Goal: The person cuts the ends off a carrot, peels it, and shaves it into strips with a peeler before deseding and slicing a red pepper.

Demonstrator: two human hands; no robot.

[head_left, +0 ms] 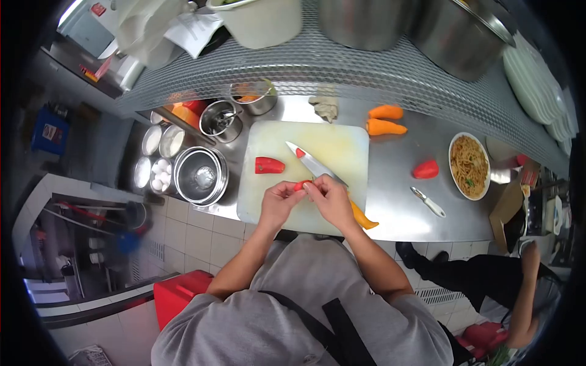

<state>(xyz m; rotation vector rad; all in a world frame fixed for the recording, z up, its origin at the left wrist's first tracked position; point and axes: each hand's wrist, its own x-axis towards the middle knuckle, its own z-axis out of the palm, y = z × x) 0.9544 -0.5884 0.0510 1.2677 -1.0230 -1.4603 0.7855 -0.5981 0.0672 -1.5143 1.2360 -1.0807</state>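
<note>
My left hand and my right hand meet over the white cutting board. The fingertips of both pinch a small piece of red pepper. Just beyond them lies a chef's knife, its blade pointing away to the left with a red scrap on it. Its yellow handle shows past my right hand, which hides the part between. A larger red pepper piece rests on the board, left of the knife.
Right of the board are carrots, another red pepper piece, a peeler and a plate of noodles. Steel bowls stand left. Ginger lies behind. A mesh shelf overhangs; another person is at right.
</note>
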